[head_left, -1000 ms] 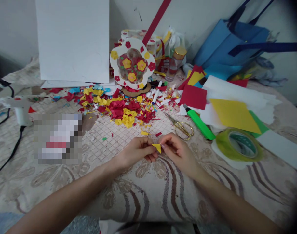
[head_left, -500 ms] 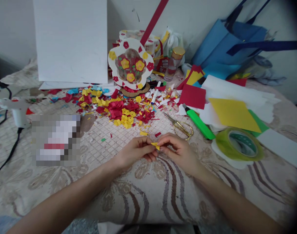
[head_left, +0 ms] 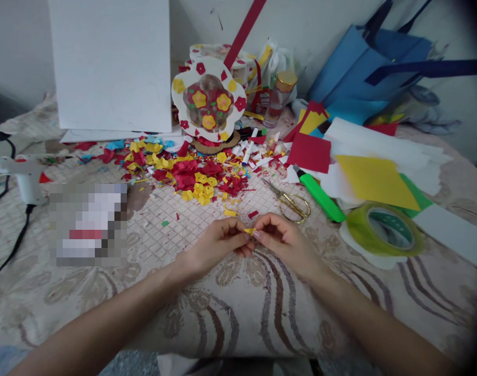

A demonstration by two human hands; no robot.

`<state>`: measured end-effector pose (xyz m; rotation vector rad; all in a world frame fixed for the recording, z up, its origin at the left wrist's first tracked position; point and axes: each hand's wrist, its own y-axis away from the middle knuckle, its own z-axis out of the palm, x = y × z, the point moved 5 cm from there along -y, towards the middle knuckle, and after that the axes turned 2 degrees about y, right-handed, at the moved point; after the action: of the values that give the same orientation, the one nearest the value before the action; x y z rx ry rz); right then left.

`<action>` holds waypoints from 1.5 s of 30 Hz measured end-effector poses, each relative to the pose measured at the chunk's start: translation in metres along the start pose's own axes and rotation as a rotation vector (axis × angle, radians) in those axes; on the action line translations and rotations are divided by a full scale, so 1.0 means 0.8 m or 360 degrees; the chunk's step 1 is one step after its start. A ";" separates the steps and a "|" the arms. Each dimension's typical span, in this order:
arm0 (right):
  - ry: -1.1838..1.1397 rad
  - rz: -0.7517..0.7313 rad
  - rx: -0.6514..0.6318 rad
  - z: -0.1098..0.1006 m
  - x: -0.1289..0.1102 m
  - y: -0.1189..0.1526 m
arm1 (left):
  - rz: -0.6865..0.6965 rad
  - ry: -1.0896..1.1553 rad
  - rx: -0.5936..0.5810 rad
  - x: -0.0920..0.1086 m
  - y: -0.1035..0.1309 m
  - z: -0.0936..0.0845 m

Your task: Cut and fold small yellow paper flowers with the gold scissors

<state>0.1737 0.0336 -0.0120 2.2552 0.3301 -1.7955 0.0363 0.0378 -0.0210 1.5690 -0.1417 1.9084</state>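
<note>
Yellow paper (head_left: 248, 231): long axis sideways; left hand (head_left: 219, 243), right hand (head_left: 288, 243) pinching opposite ends.

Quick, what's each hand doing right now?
Left hand: closed, fingertips pinching a small piece of folded yellow paper.
Right hand: closed, thumb and fingers pinching the same piece's other end.

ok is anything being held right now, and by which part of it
A small yellow paper piece, pinched at its left side by the left hand and at its right side by the right hand; its exact edges are partly hidden.
</note>
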 end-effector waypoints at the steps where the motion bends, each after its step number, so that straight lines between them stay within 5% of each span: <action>1: -0.0063 0.0075 0.0007 0.001 0.003 0.000 | 0.0021 -0.0030 0.0001 0.000 0.000 0.000; 13: -0.0530 0.0247 0.0147 0.009 0.019 0.001 | 0.0078 -0.0178 0.0027 0.000 0.001 0.004; 29: -0.0326 0.0290 -0.0094 0.010 0.008 0.003 | 0.0006 -0.0227 0.0033 0.002 0.002 -0.002; 45: -0.0327 0.0244 0.0000 0.022 0.013 0.008 | 0.0034 -0.0279 0.0062 0.003 0.002 0.002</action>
<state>0.1615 0.0221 -0.0256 2.0123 0.1156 -1.9218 0.0364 0.0366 -0.0175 1.7665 -0.1985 1.7977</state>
